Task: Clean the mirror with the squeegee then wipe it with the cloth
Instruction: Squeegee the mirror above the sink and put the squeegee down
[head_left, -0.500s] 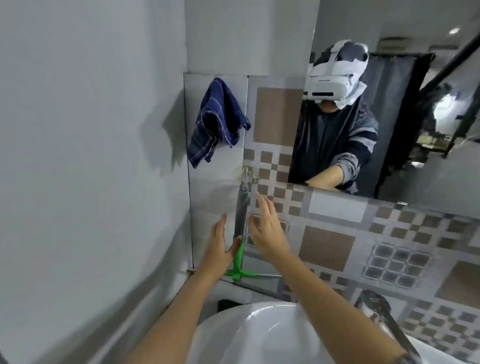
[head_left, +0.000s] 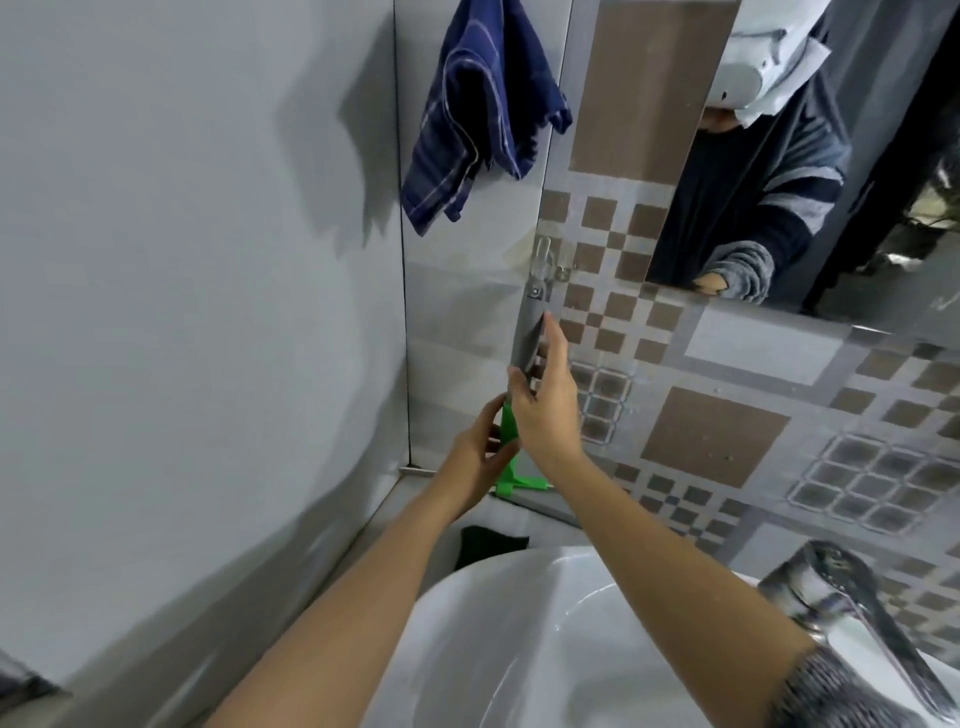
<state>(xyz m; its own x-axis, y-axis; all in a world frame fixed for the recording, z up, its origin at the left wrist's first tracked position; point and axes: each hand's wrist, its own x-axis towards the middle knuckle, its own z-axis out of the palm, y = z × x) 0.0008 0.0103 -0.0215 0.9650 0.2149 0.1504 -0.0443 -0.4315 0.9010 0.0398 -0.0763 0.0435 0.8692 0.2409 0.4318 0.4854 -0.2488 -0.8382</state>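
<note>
The squeegee (head_left: 529, 332) hangs upright from a metal hook (head_left: 543, 258) on the tiled wall, with a grey handle above and a green head below. My left hand (head_left: 475, 449) curls around the green neck from the left. My right hand (head_left: 545, 410) lies on the grey handle, which sits between its thumb and outstretched fingers. A dark blue checked cloth (head_left: 483, 114) hangs on the wall above and to the left of the hook. The mirror (head_left: 857, 171) fills the upper right and reflects a person in a dark striped sleeve.
A white sink (head_left: 519, 639) sits below my arms, with a chrome tap (head_left: 841, 597) at its right. A dark object (head_left: 491, 545) lies behind the basin in the corner. A plain grey wall (head_left: 182, 312) closes off the left side.
Both hands were open beside the squeegee; now they have closed in on it, the left on the green neck, the right on the grey handle. The view has tilted down.
</note>
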